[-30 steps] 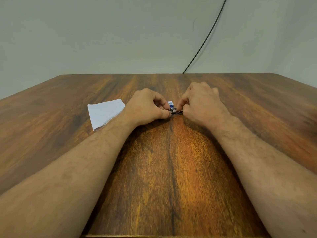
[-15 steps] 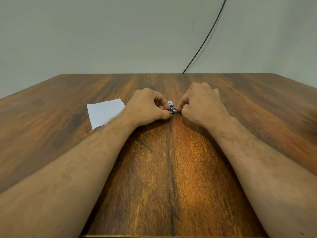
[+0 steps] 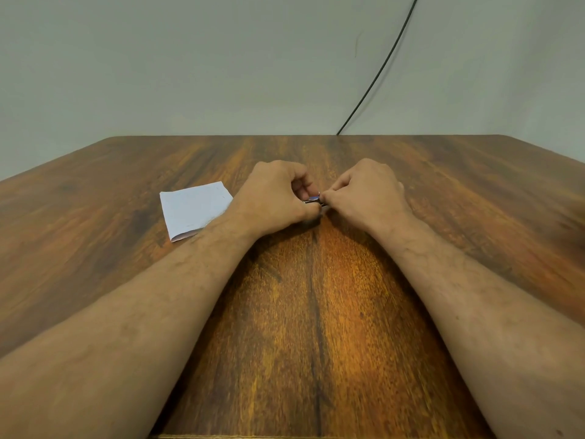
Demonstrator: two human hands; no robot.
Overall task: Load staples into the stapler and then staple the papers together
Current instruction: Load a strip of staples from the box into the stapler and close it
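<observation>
While both hands pinch a small stapler, papers lie on the wooden table against a plain wall.

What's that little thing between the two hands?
In the head view, a small stapler, metal with a bit of blue, sits between the left hand and right hand. Both pinch it; most of it is hidden.

Seemingly no legible text anywhere.
</observation>
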